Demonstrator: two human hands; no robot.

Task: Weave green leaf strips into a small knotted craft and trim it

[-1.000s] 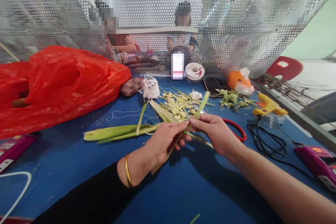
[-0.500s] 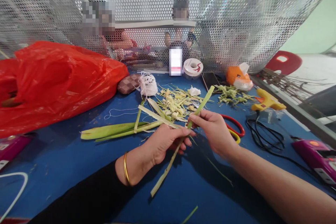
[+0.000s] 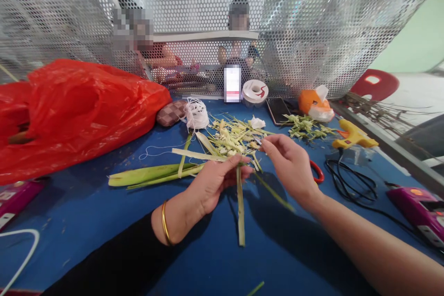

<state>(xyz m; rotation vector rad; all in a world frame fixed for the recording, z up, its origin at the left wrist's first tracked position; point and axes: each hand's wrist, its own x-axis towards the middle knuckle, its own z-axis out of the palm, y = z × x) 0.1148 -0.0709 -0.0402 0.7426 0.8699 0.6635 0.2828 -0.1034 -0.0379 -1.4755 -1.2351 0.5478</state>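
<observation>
My left hand (image 3: 222, 178) is closed on several pale green leaf strips. One strip (image 3: 241, 212) hangs down from it toward the table, another (image 3: 194, 154) sticks out to the left, and a thin blurred strand (image 3: 275, 193) slants down to the right. My right hand (image 3: 289, 162) is just to the right, apart from it, thumb and fingers pinched beside the scrap pile (image 3: 232, 134). What these fingertips hold, if anything, I cannot make out. Scissors with a red handle (image 3: 318, 172) lie partly hidden behind this hand. Long green leaves (image 3: 149, 175) lie left of my left hand.
A red plastic bag (image 3: 86, 115) fills the left side. White string (image 3: 196, 113), a ribbon roll (image 3: 255, 91), a lit phone (image 3: 232, 84) and a dark phone (image 3: 278, 111) stand or lie at the back. On the right are a yellow glue gun (image 3: 355, 134) and a purple power strip (image 3: 418, 210).
The upright green strip between my hands has swung down to the right, out of my right fingers. My right hand has moved slightly right, away from my left. The hanging strip is now nearly vertical.
</observation>
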